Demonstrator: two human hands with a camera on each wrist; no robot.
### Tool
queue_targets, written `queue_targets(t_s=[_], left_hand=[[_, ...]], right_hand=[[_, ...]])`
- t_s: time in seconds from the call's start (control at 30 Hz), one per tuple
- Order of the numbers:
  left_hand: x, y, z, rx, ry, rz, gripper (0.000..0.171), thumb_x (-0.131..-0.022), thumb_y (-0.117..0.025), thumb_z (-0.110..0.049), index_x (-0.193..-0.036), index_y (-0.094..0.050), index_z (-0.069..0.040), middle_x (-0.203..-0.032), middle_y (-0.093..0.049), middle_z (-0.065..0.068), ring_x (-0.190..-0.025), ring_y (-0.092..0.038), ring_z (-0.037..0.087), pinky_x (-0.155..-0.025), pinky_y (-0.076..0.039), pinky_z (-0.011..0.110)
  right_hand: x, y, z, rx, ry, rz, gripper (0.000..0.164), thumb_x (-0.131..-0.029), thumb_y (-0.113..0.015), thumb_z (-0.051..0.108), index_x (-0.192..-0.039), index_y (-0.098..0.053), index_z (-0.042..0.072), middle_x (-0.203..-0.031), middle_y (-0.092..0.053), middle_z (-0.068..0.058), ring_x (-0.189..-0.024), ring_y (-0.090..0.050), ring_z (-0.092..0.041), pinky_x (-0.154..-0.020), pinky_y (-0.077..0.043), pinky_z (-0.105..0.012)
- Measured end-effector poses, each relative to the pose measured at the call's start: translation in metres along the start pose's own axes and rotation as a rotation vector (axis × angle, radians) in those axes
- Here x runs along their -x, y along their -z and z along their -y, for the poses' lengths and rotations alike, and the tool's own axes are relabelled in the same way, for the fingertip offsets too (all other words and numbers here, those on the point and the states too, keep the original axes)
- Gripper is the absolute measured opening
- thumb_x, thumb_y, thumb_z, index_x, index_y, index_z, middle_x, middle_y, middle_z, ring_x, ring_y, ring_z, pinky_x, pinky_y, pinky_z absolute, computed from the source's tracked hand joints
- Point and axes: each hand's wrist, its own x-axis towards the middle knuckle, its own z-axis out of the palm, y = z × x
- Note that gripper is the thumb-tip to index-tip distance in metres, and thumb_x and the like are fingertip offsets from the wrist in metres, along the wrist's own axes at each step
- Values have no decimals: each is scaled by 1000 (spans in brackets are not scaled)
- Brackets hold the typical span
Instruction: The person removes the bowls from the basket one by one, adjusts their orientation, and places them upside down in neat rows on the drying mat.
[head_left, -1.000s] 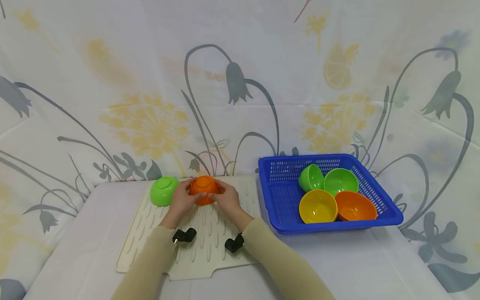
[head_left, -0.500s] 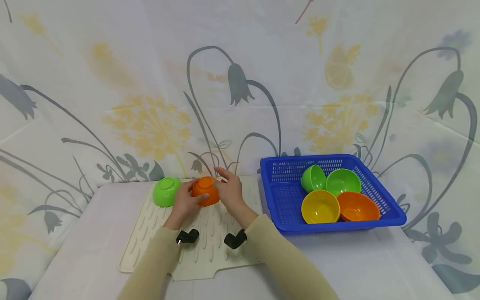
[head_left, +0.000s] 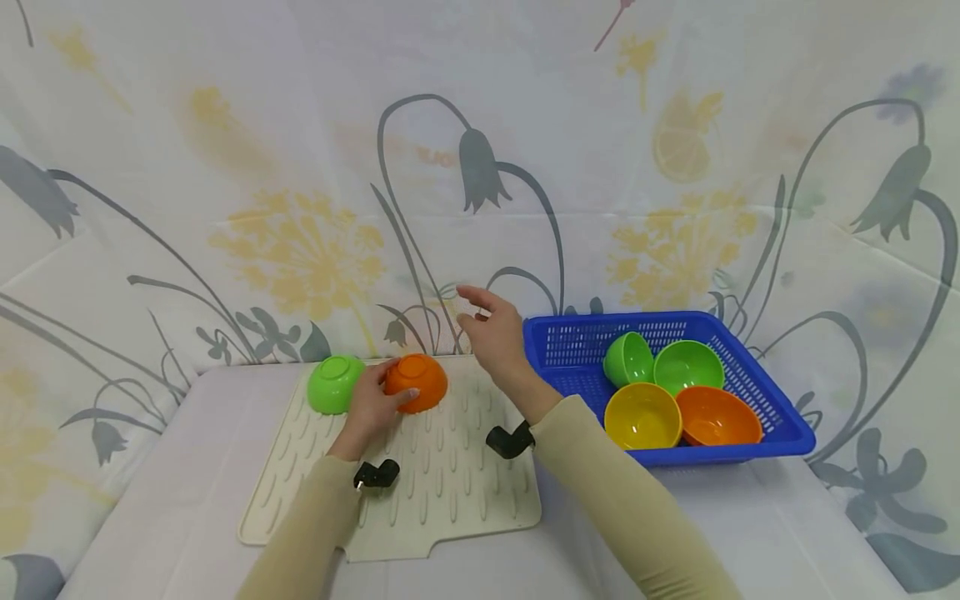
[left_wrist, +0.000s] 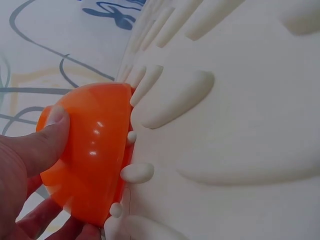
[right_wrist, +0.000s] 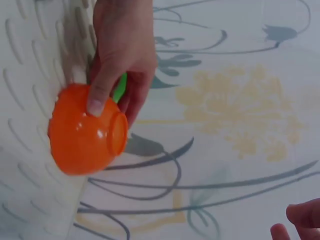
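Note:
An orange bowl (head_left: 422, 382) sits upside down on a cream ridged drying mat (head_left: 450, 467). My left hand (head_left: 370, 408) grips its left side, thumb on the near wall and fingers behind; the left wrist view shows the orange bowl (left_wrist: 95, 150) with its rim against the ridges. Just left of that hand stands an upturned green bowl (head_left: 330, 385). My right hand (head_left: 497, 337) hovers above the mat's back right part, holding nothing, its fingers loosely bent. In the right wrist view only fingertips of the right hand (right_wrist: 305, 220) show at the corner.
A blue plastic basket (head_left: 547, 408) stands right of the mat. Inside it are two green bowls (head_left: 688, 367), a yellow bowl (head_left: 641, 417) and another orange bowl (head_left: 718, 415). A patterned cloth (head_left: 300, 167) hangs behind the table.
My right hand has let go of the orange bowl and moved up and right toward the basket. The left hand has kept its grip on the bowl, which stays in place.

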Motion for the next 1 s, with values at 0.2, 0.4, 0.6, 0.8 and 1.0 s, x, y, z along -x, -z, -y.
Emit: queue_targets(t_s=[0.2,0.4,0.6,0.8,1.0], left_hand=[[1,2,2,-1,13,10,66,-89,-75,-12,-147,-46,-4,-142,-44,21,-133,-40,38,-114,-31,52],[1,3,5,-7,12,4,65,-89,-75,-13,-146,-46,-4,-140,-45,21,-132,-41,38,-114,-31,53],[1,1,4,1,1,4,65,-88,-76,-13,-146,-47,-4,-141,-45,21,-131,-42,39,-113,-32,53],[1,0,3,0,-6,-4,65,-88,-77,-13,-145,-48,-4,-141,-46,20,-132,-42,38,-113,-32,52],[1,-1,2,8,-2,0,65,-88,-77,-13,-146,-48,-5,-141,-46,19,-132,-42,37,-113,-33,52]], right_hand=[[-12,37,8,41,0,51,36,-95,-64,1,-130,-64,4,-131,-62,-9,-125,-52,-26,-101,-47,-39],[-21,74,6,89,-35,95,36,-94,-64,4,-131,-64,4,-130,-62,-11,-124,-51,-25,-101,-48,-40],[-19,113,-1,214,-20,109,33,-96,-62,6,-129,-64,2,-128,-63,-15,-121,-54,-28,-102,-47,-43],[-15,155,-23,418,-27,205,27,-98,-61,9,-124,-65,3,-124,-64,-18,-116,-56,-32,-101,-47,-49],[-8,205,-41,529,-79,400,28,-99,-63,15,-124,-65,3,-123,-65,-18,-113,-60,-33,-99,-49,-50]])
